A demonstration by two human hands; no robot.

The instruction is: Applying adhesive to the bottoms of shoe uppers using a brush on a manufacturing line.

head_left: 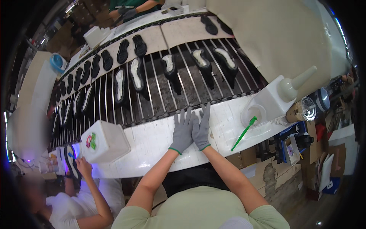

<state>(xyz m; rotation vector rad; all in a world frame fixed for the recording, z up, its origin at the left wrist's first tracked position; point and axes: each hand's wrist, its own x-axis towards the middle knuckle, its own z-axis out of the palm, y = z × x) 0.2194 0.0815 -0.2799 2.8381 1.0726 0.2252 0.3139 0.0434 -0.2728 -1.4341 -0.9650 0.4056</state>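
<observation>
Both my hands wear grey gloves with green cuffs and lie side by side on the white tabletop (pixel 152 147). My left hand (pixel 182 131) is flat with its fingers stretched toward the rack. Against it rests my right hand (pixel 201 129), also stretched out, fingers pointing away from me. Neither one holds anything. Just past my fingertips is a rack of metal bars (pixel 154 84) carrying dark shoe uppers with white undersides, among them one upper (pixel 170 70) and another upper (pixel 203 65). To the right, a green-handled brush (pixel 244 133) leans on a small white cup (pixel 254 113).
A white squeeze bottle (pixel 272 95) with a long nozzle stands right. A white box (pixel 103 143) sits left. Behind the rack, a belt (pixel 167 32) carries black soles (pixel 140 45). A co-worker (pixel 76 202) brushes a shoe at lower left; another person's gloved hands (pixel 127 13) show at the top.
</observation>
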